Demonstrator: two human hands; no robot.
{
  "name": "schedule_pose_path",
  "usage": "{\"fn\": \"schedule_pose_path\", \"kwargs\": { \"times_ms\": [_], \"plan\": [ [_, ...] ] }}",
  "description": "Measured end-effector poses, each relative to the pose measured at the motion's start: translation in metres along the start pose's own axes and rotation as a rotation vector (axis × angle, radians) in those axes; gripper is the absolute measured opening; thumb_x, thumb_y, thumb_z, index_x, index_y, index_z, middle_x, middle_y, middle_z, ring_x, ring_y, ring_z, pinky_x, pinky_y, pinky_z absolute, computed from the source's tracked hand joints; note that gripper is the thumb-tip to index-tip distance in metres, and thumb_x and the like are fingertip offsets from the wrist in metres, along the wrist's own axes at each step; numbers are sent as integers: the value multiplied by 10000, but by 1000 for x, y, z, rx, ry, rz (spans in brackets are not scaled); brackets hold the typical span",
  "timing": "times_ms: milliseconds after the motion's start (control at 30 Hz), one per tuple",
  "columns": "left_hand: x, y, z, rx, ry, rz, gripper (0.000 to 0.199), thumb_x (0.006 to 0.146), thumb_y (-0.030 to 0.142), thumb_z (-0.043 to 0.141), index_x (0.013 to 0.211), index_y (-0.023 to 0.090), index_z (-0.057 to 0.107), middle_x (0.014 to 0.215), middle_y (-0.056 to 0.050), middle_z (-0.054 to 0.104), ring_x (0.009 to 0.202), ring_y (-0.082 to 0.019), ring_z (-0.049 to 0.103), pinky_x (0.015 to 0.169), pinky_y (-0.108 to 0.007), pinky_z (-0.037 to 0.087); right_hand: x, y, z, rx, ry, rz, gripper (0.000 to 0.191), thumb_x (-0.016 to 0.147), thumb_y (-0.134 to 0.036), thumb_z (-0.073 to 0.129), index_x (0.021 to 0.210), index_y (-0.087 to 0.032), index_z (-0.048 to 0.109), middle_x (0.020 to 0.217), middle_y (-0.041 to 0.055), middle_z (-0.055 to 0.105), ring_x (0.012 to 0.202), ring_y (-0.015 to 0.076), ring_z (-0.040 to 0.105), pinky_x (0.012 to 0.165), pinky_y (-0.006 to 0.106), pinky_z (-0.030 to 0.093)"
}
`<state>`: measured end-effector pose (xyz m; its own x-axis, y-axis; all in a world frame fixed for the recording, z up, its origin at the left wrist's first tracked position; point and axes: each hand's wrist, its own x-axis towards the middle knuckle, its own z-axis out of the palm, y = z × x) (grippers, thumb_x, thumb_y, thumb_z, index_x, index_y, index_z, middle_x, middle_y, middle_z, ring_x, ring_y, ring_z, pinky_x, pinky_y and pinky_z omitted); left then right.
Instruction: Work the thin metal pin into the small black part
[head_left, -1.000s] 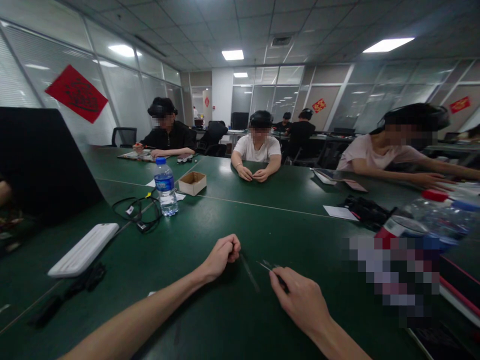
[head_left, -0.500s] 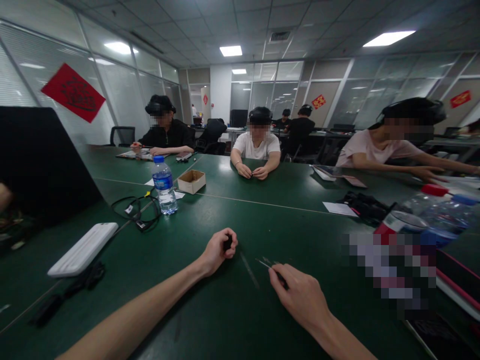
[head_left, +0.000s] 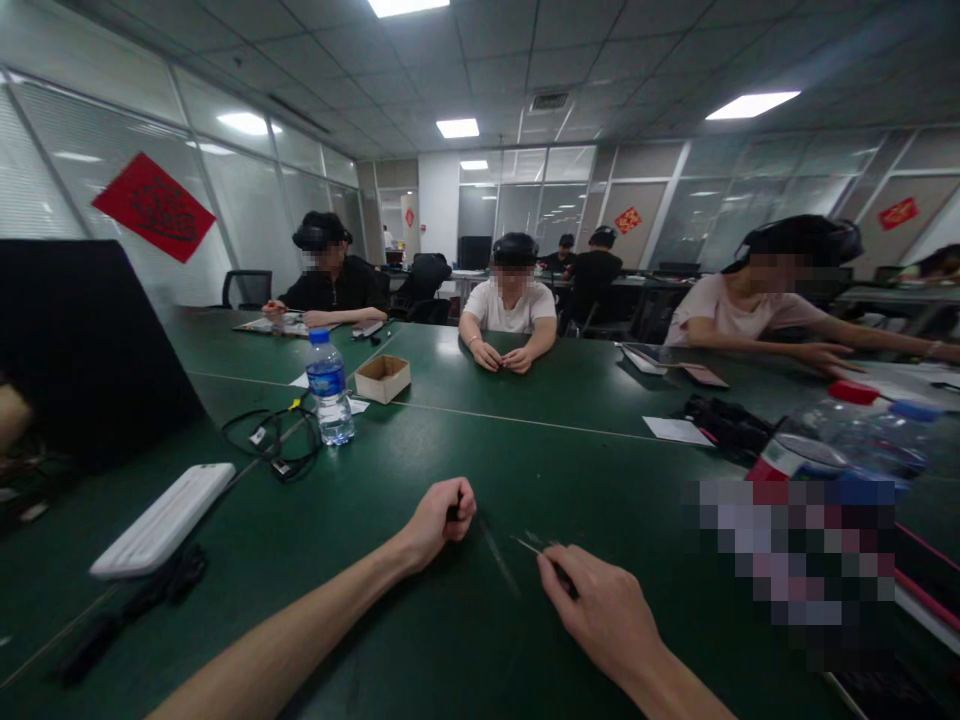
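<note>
My left hand (head_left: 441,522) is closed in a loose fist over the green table (head_left: 420,640), thumb side up. Something small and dark (head_left: 453,512) shows inside its curled fingers, too hidden to name. To the right, my right hand (head_left: 604,602) is closed in a pinch. From its fingertips a thin pointed metal tool (head_left: 527,545) sticks out toward the left hand, and most of it is covered by the fingers. The tool's tip and the left hand are apart. Pale scratch-like streaks mark the tabletop between the two hands.
Ahead on the left stand a water bottle (head_left: 330,390), an open cardboard box (head_left: 382,379) and a black cable (head_left: 281,450). A white case-like block (head_left: 163,520) lies nearer. Bottles (head_left: 825,430) crowd the right. Several people sit across the table, one person (head_left: 510,305) directly opposite.
The whole scene sits slightly lower in the picture, as the head view has tilted up a little. Both hands keep nearly the same pose and grip.
</note>
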<state>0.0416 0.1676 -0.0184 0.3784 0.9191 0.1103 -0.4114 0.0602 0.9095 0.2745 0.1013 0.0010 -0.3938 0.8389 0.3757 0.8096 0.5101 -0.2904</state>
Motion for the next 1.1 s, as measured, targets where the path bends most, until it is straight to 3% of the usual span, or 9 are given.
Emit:
{"fn": "schedule_pose_path", "kwargs": {
  "times_ms": [400, 633, 767, 867, 1100],
  "plan": [
    [2, -1, 1, 3, 5, 9, 107, 724, 229, 438, 643, 160, 423, 563, 53, 356, 419, -48, 242, 415, -192, 160, 2, 1, -1, -11, 13, -3, 394, 961, -358, 305, 869, -193, 652, 703, 32, 639, 557, 117, 597, 504, 215, 459],
    [0, 2, 6, 170, 30, 11, 91, 724, 179, 471, 767, 135, 538, 625, 17, 500, 493, -77, 427, 471, -203, 287, 2, 0, -1, -24, 42, -12, 408, 963, -363, 307, 854, -198, 664, 704, 36, 651, 571, 122, 607, 518, 215, 463],
    [-4, 5, 10, 308, 15, 89, 167, 766, 249, 614, 878, 125, 610, 793, -41, 633, 718, -135, 571, 669, -255, 423, 2, 1, -1, -23, 54, -13, 397, 959, -362, 318, 859, -209, 670, 698, 29, 651, 544, 113, 597, 496, 207, 449],
    [-6, 6, 11, 395, -18, 112, 264, 774, 332, 672, 943, 131, 645, 915, -70, 672, 784, -149, 583, 734, -277, 435, 2, 2, 1, -46, 56, -21, 398, 960, -365, 315, 862, -210, 668, 700, 28, 649, 558, 120, 605, 506, 214, 454],
    [-4, 5, 9, 415, -20, 136, 311, 718, 344, 741, 923, 130, 645, 903, -64, 671, 778, -150, 597, 722, -277, 449, 2, 5, 5, -79, 59, -42, 400, 959, -386, 310, 868, -211, 658, 737, 39, 656, 584, 131, 613, 550, 232, 473]
  ]
}}
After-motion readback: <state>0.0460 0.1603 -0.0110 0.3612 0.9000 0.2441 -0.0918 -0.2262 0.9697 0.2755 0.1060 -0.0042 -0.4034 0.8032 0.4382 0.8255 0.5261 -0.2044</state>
